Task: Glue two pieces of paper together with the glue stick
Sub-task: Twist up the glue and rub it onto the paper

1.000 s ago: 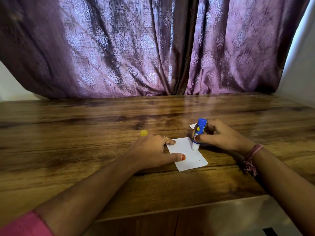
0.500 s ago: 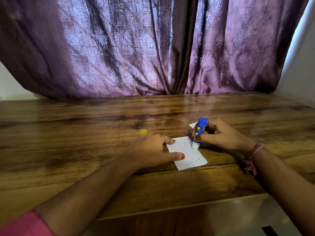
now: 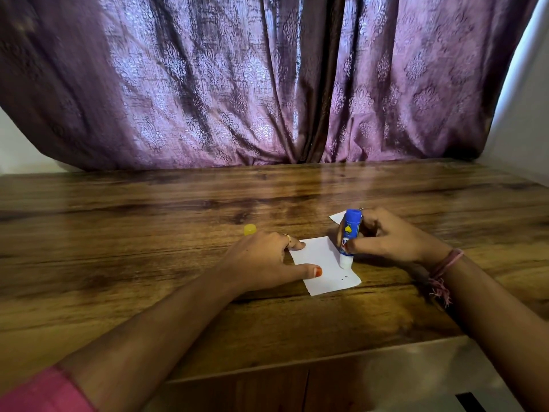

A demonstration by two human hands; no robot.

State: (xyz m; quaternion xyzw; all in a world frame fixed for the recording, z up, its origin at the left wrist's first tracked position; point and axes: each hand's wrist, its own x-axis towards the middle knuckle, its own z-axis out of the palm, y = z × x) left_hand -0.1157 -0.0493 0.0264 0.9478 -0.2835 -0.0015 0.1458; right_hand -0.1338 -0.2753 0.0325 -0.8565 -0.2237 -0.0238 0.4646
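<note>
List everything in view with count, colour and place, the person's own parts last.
paper: 1, white, flat on the table between the hands
second paper: 1, white, corner showing behind the glue stick
glue stick: 1, blue, tip down on the paper
cap: 1, yellow, behind the left hand
table: 1, brown wood
curtain: 1, purple, behind the table
left hand: pressing the paper's left edge
right hand: gripping the glue stick

Blue glue stick [image 3: 350, 233]; white paper [image 3: 323, 264]; purple damask curtain [image 3: 237, 84].
</note>
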